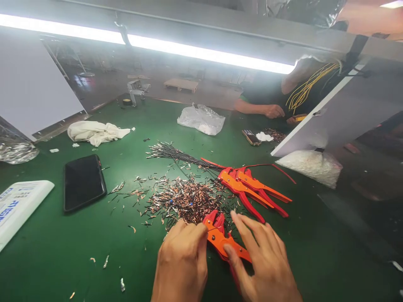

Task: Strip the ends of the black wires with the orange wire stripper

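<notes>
My left hand (182, 260) is closed, its fingertips pinching a thin dark wire (215, 229) at the jaws of an orange-and-red wire stripper (217, 238). Over that tool's handles is my right hand (264, 260), thumb and fingers spread apart; its palm side is hidden. Just beyond the hands lies a heap of cut wire ends and copper scraps (189, 199). Two more orange-and-red strippers (245, 182) rest side by side behind my right hand. A bundle of black wires with bare ends (176, 154) stretches left from them.
A black phone (84, 182) and a white box (22, 205) are at left, with a white cloth (96, 132) behind. A plastic bag (201, 119) lies at the back. Across the green table (126, 260), another person's hand (273, 111) shows beside a white divider panel (333, 109).
</notes>
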A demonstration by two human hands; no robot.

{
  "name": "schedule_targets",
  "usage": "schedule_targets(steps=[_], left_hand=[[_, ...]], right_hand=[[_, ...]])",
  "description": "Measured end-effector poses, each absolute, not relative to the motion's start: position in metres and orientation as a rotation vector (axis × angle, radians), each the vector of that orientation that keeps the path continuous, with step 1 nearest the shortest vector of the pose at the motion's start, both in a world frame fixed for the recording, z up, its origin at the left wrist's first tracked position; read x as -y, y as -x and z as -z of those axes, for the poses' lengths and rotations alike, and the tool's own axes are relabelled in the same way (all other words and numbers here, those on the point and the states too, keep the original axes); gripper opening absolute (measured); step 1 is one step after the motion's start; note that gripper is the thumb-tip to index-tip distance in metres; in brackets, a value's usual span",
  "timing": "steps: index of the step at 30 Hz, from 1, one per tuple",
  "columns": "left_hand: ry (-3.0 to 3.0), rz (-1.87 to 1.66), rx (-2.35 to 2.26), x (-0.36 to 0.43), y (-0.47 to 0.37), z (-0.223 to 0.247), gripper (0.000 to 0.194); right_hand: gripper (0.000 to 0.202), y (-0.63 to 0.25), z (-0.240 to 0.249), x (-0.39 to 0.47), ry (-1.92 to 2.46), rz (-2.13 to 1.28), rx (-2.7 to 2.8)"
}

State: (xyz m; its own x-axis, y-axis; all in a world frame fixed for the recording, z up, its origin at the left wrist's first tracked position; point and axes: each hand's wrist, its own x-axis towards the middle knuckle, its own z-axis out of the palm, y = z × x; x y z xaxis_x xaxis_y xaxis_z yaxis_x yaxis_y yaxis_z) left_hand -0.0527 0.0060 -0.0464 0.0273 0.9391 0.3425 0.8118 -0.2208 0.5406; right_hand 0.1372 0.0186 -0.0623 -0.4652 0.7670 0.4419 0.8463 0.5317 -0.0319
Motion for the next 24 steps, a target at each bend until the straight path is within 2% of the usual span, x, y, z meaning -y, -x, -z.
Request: schedule_targets(steps=[4, 12, 19, 24], left_hand=[[-2.097, -0.949, -1.769, -0.005, 0.05, 0.045, 0.028], [-2.037, -1.061, -1.81, -0.004, 0.052, 0.046, 0.023], [-1.956, -1.047, -1.861, -0.001, 0.05, 0.052, 0.022], [-2.055, -1.036, -1.859, 0.0, 0.048, 0.053, 0.022]], right_hand=[[0.028, -0.113, 0.031, -0.041, 1.142, -0.051, 2.279], [0.02, -0.112, 0.028, -0.055, 1.052, -0.513, 2.318], [0.019, -0.115, 0.041, -0.061, 1.009, -0.475, 2.347], [0.019, -0.11, 0.048, -0.06, 0.996, -0.146, 2.337]])
